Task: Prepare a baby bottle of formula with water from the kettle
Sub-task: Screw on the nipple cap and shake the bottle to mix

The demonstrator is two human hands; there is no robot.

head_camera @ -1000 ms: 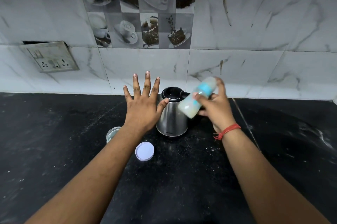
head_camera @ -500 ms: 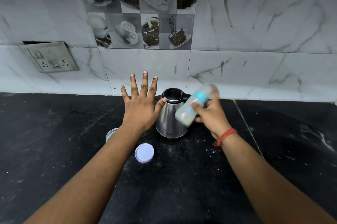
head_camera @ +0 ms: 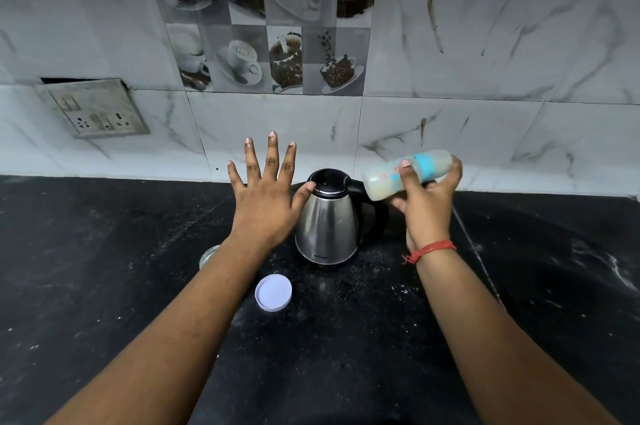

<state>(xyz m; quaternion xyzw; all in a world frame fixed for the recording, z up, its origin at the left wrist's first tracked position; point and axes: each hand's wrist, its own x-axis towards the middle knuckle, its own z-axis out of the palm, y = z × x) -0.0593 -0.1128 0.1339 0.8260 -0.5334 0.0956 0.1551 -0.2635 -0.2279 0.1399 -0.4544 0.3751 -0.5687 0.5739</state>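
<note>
Black stone bench [head_camera: 519, 320] carries your steel kettle [head_camera: 327, 230] near the wall; your left hand [head_camera: 266, 203] hovers beside it, fingers [head_camera: 270, 151] spread wide; your right hand [head_camera: 427, 203] grips the milky baby bottle [head_camera: 384, 177], tilted sideways above the kettle's handle; white lid [head_camera: 273, 292] lies nearer you

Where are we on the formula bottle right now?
Filling looks done: the baby bottle holds milky liquid and the kettle stands shut on the counter. In hand: the right hand holds it tilted, apparently shaking. Left hand spread, empty. Left: the white lid lies loose.
</note>
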